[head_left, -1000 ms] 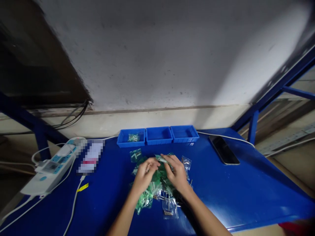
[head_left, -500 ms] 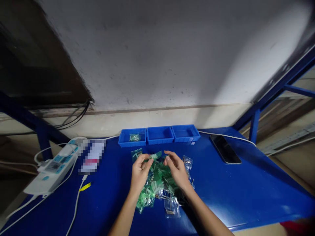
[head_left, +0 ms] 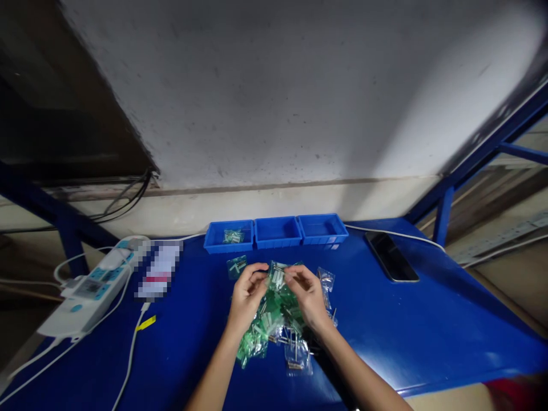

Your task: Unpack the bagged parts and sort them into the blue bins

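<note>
Between my two hands a small green-tinted bag (head_left: pixel 277 275) with pale pieces inside is held up by its sides. My left hand (head_left: pixel 248 294) pinches its left edge, and my right hand (head_left: pixel 307 291) grips the right edge. Beneath them lies a pile of green bags (head_left: pixel 257 337). Clear bags with metal pins (head_left: pixel 298 357) are at the pile's front right, and another clear bag (head_left: pixel 326 278) is beside my right hand. One green bag (head_left: pixel 237 266) rests apart, behind my left hand.
Three blue bins stand along the wall: the left bin (head_left: pixel 229 246) holds small bags, beside the middle bin (head_left: pixel 278 242) and right bin (head_left: pixel 324 237). A black phone (head_left: pixel 391 257) lies right. A power strip (head_left: pixel 89 288), blurred phone (head_left: pixel 159 269) and white cables are left.
The green bag between my hands now hangs flat and spread, its pale contents showing. My right fingers have closed on its right side. The view has shifted slightly.
</note>
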Tool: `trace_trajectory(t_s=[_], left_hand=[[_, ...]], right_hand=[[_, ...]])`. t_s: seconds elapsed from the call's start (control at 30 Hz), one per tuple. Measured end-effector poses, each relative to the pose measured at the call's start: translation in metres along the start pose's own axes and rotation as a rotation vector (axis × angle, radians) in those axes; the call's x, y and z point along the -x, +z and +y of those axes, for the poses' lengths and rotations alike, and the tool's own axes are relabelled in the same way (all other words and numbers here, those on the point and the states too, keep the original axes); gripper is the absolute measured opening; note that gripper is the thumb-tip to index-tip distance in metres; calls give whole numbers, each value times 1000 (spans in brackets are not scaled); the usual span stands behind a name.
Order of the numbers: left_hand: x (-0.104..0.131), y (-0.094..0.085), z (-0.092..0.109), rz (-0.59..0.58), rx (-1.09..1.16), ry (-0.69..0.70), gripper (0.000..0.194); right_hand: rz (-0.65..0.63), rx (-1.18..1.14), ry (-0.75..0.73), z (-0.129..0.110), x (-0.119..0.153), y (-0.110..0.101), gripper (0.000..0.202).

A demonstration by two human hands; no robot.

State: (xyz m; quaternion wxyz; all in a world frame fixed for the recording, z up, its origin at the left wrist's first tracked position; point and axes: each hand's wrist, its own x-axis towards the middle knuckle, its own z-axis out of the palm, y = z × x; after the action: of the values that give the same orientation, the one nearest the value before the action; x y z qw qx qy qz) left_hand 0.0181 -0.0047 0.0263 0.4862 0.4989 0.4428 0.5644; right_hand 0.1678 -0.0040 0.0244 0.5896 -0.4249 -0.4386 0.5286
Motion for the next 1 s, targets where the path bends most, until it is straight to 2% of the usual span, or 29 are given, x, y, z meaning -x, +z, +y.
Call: trace_trajectory(t_s=[0.07, 0.13, 0.17, 0.23, 0.3, 0.33, 0.43, 0.53, 0.6, 0.7, 0.77, 0.87, 1.0], left_hand=[[-1, 1, -2, 71, 78, -42, 29], [-2, 1, -1, 153, 150, -75, 26], [-3, 0, 0, 186, 183, -97, 24], [-5, -4, 3, 232, 229, -143, 23], [-6, -7, 7, 229, 252, -199, 24], [-6, -8, 8, 207, 261, -232, 26], [-7, -8, 9, 129, 316, -359, 32], [-7, -5, 6, 90, 390, -478, 30], [-7, -4, 4, 71, 396, -488, 30], [-6, -6, 4, 94, 329, -387, 30], [-5, -7, 4, 108, 204, -275, 24], [-3, -7, 6, 59, -42, -44, 12], [0, -6, 7, -51, -274, 218, 7]], right_hand=[[31, -6, -25, 2, 1, 3, 37], [53, 19, -53, 4, 3, 4, 47], [58, 56, -73, 4, 3, 4, 43], [44, 163, -133, 5, 4, 3, 23], [6, 264, -265, 2, 4, 0, 5], [-18, 310, -355, 1, 4, -1, 3], [-86, 454, -622, -4, 3, -4, 16], [-131, 597, -746, -4, 3, -6, 25], [-122, 656, -730, -2, 4, -6, 27], [-73, 664, -595, -2, 5, -5, 28], [-89, 613, -450, -4, 4, -4, 26], [-148, 448, -201, -8, 2, -3, 23], [-93, 233, -20, -9, -2, -3, 41]])
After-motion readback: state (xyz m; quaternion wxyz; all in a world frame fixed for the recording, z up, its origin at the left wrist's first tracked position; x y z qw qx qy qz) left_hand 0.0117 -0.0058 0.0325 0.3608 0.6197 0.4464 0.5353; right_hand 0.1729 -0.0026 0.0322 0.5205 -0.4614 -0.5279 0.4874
